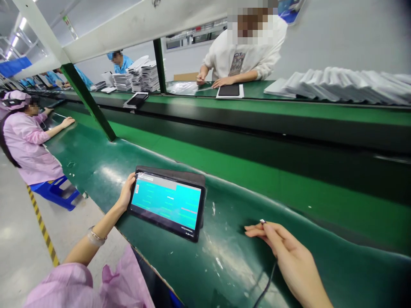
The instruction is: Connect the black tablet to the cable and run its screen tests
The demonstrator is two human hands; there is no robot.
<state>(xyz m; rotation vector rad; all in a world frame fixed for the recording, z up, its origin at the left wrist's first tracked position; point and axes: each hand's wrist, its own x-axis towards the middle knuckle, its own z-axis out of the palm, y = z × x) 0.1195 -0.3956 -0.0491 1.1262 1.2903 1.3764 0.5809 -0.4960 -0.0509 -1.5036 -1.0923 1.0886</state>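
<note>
A tablet (167, 205) with a lit cyan screen and black border is tilted on the green bench. My left hand (126, 194) grips its left edge; most of the fingers are hidden behind it. Behind the tablet, a dark flat thing (188, 175) shows past its upper and right edges; I cannot tell whether it is a second tablet or a cover. To the right, apart from the tablet, my right hand (290, 252) pinches a black cable (269, 284). The cable's small metal plug (262, 221) sticks up between thumb and fingers.
A sunken green conveyor belt (224, 171) runs beyond the bench (231, 248). A slanted green post (90, 105) stands left. Across the belt, a person in white (247, 55) works beside a tablet (228, 90) and white stacks (340, 85). Another person in pink (35, 132) sits left.
</note>
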